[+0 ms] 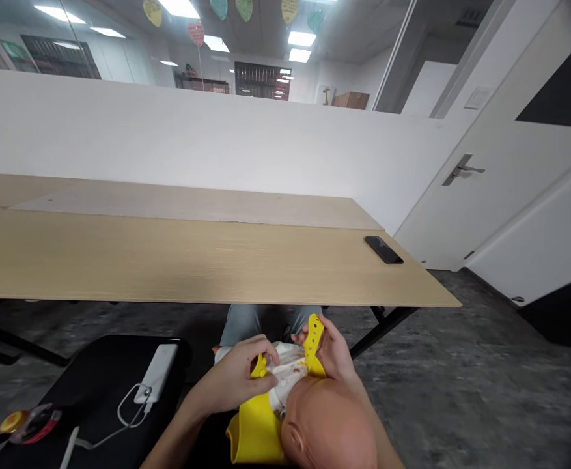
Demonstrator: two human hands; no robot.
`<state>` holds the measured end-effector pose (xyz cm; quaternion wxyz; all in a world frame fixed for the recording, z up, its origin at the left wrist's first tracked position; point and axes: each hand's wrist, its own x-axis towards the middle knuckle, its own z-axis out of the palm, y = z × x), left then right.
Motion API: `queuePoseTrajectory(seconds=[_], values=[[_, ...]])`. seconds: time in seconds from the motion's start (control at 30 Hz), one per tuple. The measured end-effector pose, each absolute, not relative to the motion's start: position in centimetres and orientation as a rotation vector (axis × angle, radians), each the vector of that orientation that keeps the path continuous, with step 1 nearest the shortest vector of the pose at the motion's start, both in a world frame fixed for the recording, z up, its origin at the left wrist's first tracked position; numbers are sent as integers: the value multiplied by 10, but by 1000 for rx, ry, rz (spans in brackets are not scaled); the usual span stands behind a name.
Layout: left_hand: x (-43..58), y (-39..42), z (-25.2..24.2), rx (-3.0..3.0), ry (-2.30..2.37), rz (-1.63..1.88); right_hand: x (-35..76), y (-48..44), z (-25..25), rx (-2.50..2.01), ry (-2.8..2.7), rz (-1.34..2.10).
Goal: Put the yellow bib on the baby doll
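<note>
A baby doll in white clothing (288,374) lies on the person's lap, its bald head (331,423) toward the camera. Something yellow and flexible (256,430) lies beside and under the doll's neck. Its strap with a row of holes (313,335) stands up between the thumb and fingers of my right hand (333,352). My left hand (239,374) is curled around the other yellow end (259,367), over the doll's chest. The two yellow ends are apart.
A wooden table (192,260) spans the front, with a black phone (383,250) near its right end. On a black seat (114,384) at left lie a white power bank (161,372), a cable and a red-and-yellow object (31,423).
</note>
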<state>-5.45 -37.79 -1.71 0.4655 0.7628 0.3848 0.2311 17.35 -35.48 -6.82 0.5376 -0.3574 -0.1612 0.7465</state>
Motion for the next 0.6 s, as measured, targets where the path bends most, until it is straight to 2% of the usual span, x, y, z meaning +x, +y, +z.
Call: queuePoseTrajectory(seconds=[0.3,0.6], values=[[-66,-388,-15,2052,805,371,178,-350,-71,-808,-673,1769],[-35,-378,-58,2058,1046,528,180,-352,-64,-861,-316,1649]])
